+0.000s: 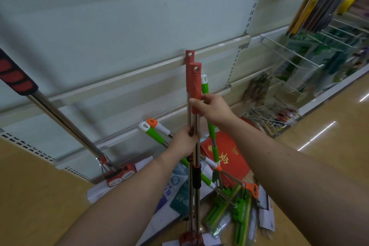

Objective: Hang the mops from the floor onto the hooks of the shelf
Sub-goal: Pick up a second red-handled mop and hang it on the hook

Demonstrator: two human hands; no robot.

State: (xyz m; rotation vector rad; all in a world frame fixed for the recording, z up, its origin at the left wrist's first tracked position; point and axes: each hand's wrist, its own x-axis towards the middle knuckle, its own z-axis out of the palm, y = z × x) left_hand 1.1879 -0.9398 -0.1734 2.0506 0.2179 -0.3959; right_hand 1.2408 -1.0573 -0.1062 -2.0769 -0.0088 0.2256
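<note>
Both hands were closed on two upright red-handled mops [193, 82] before the shelf [119, 26] — left hand [186, 140] around the shafts, right hand [211, 109] on a grip — so lifting them steadily seemed wise, eyelets kept facing a hook.

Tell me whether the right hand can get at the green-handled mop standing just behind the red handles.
Probably yes. The right hand grips the front red handle, and the green-handled mop stands right beside its fingers, with nothing between them. It would first have to let go.
</note>
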